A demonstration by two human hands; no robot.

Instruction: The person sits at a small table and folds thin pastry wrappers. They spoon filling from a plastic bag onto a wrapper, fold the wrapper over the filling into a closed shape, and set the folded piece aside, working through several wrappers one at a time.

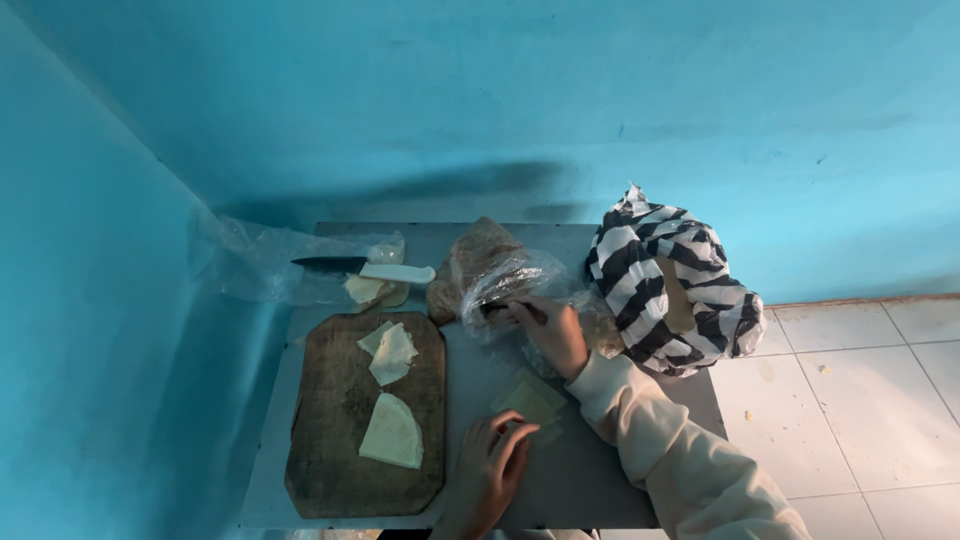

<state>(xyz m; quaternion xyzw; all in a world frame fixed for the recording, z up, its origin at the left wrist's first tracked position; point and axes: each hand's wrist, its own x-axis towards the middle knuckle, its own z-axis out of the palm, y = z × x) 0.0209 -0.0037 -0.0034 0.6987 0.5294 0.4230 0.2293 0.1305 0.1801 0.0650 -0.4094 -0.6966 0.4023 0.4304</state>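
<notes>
left hand (492, 462): resting on the grey table (590, 470) near its front edge. Fingers curled, tips pressing the near corner of a pale flat slice in thin clear wrap (530, 402). Touching it, not lifting.
right hand (550, 330): reached across to the middle of the table, cream sleeve (670, 450) running back to bottom right. Fingers closed around a small dark thing, too small to identify, at the mouth of a clear plastic bag (505, 280).
clear plastic bag: crumpled, lying open toward the right hand, brown bread inside. Just right of the board's top corner.
wrapped slice: flat on the table between the two hands, right of the board, apart from it.
cutting board (335, 440): dark wood, worn, on the left part of the table, long side running front to back.
on board: three pale flat pieces. Two overlapping near the top (390, 352), one rounded wedge (392, 432) lower down. No hand on them.
knife (365, 268): dark blade, white handle, lying sideways behind the board on a second clear bag (255, 265), blade pointing left. More pale pieces (365, 290) under the handle end.
striped bag (665, 285): black-and-white plastic, bunched up at the table's right rear corner, close to the right hand, contact unclear.
surroundings: turquoise walls (480, 100) behind and left, white floor tiles (860, 390) right.
</notes>
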